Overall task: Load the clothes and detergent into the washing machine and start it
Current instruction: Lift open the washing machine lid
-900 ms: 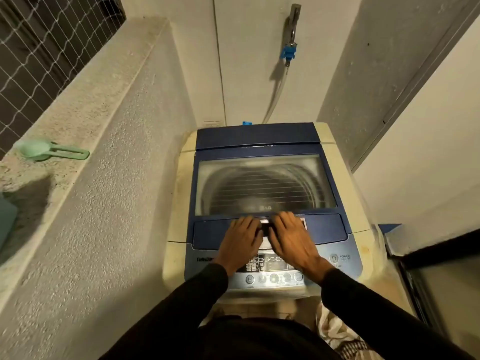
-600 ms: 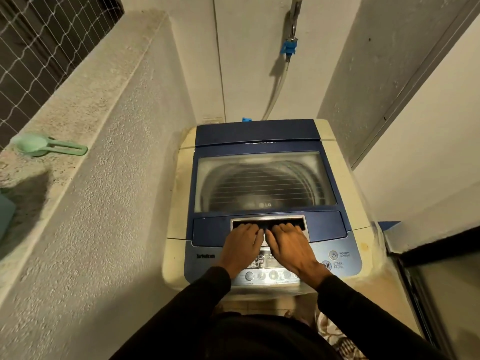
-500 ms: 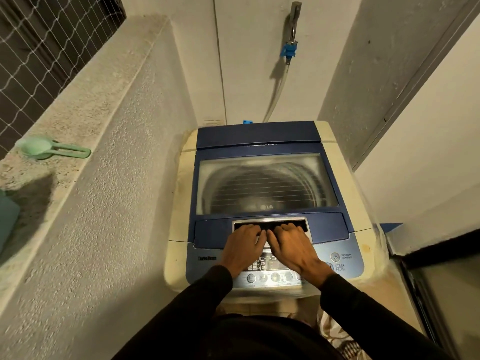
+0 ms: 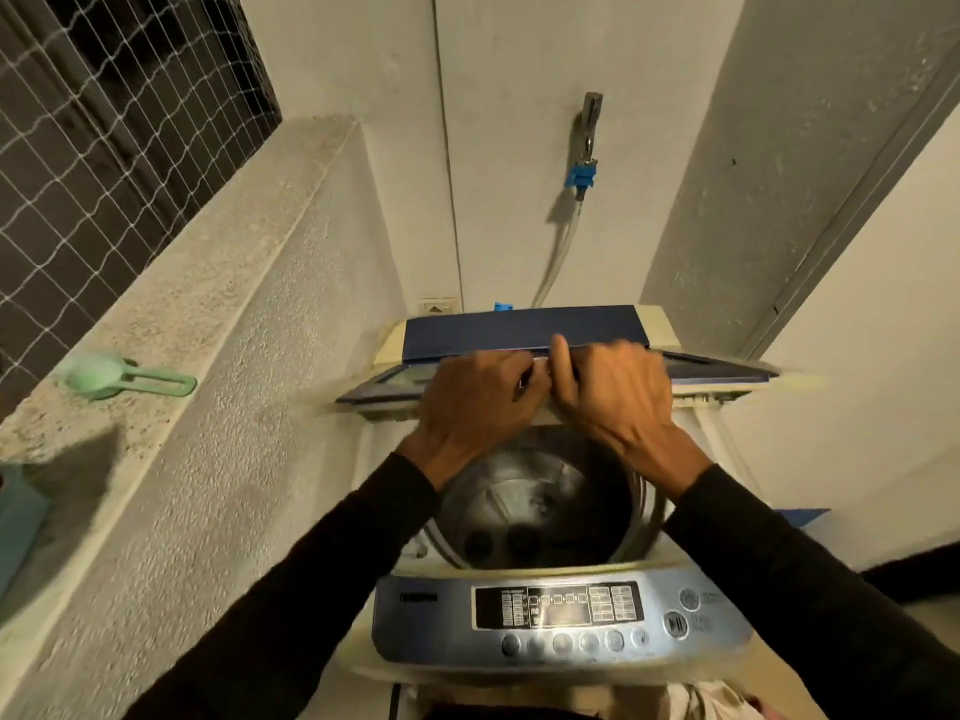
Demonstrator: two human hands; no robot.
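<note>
Gripping the front edge of the blue, glass-panelled folding lid (image 4: 524, 327), the left hand (image 4: 470, 407) and right hand (image 4: 615, 394) sit side by side at its centre, fingers curled closed over the edge; the lid is raised and folded toward the rear of the cream top-loading washing machine (image 4: 561, 574). Motion blur obscures the exact finger placement.

Stainless steel drum (image 4: 540, 506): exposed below the hands, dark inside, no garments visible in it.

Blue control panel (image 4: 561, 615): along the front edge of the machine, unobstructed, round buttons in a row beneath the display.

Clothes: a patch of pale fabric (image 4: 717, 701) shows below the machine's front edge at the lower right; whether it is the load cannot be confirmed. It would handle as soft and limp, best gathered in handfuls.

Detergent: no container identifiable. A light green plastic scoop (image 4: 124, 379) lies on the rough concrete ledge (image 4: 171, 314) to the left, well apart from the machine. It appears light and rigid; the looped handle is the obvious place to hold.

Lid assessment: rigid, hinged, moderately heavy with a breakable pane; a central two-handed hold suits it. It should be rested fully back before release, as it could drop shut.

Task judged at an early stage: loading not yet begun.
</note>
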